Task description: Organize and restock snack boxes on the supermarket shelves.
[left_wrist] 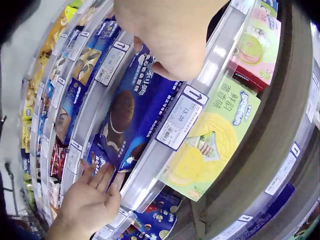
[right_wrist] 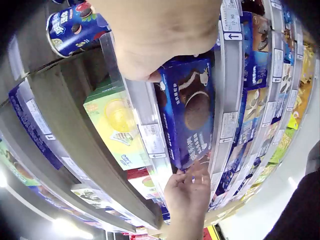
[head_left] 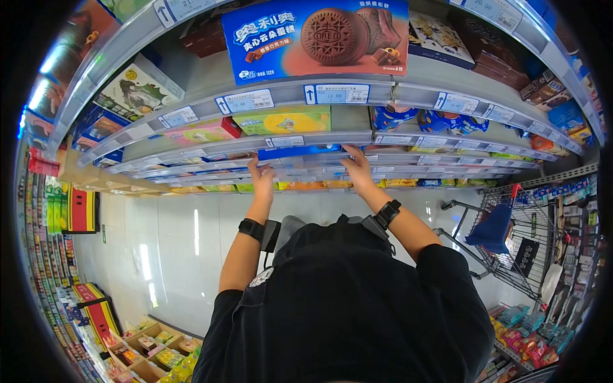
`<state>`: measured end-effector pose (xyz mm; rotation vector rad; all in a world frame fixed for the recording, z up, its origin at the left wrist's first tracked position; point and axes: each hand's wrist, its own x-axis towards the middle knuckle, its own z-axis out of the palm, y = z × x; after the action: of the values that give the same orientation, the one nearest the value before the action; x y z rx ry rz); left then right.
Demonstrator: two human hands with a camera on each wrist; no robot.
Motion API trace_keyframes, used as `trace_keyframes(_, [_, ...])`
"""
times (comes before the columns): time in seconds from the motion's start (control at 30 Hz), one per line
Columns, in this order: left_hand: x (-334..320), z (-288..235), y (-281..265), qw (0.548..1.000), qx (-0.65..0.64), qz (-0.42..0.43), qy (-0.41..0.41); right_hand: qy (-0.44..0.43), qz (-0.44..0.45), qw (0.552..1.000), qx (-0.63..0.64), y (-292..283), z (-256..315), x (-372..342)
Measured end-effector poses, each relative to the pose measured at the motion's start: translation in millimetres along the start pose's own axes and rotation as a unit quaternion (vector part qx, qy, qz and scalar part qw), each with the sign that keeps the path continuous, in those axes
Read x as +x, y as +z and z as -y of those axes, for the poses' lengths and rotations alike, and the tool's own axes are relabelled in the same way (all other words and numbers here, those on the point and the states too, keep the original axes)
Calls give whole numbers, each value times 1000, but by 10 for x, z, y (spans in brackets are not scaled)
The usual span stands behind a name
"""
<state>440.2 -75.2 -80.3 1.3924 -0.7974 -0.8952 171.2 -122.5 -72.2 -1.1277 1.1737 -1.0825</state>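
A blue Oreo box (left_wrist: 131, 107) with a dark round sandwich cake pictured on it sits at a lower shelf, between my two hands. My left hand (head_left: 260, 182) pinches one end of the box, its fingertips at the corner in the right wrist view. At the opposite end, my right hand (head_left: 359, 171) holds the box with fingers and thumb, as the left wrist view shows. In the right wrist view the box (right_wrist: 192, 112) lies level with the shelf's front, partly covered by my right hand.
Just above stand a green-yellow box (head_left: 284, 121) and a pink box (head_left: 203, 133). A large Oreo box (head_left: 316, 41) stands higher up. Blue round tubs (head_left: 393, 118) sit to the right. A shopping cart (head_left: 511, 239) stands on the floor at right.
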Motion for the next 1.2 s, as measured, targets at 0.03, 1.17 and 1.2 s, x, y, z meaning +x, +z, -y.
trace_keyframes(0.03, [11, 66, -38, 1000, 21, 0, 13, -5, 13, 1000, 9, -11, 35, -54])
trace_keyframes(1.17, [317, -194, -92, 989, 67, 107, -74, -15, -8, 948, -318, 131, 131, 108])
trace_keyframes(1.2, [350, -218, -122, 988, 46, 125, -79, -6, 7, 951, -310, 131, 207, 91])
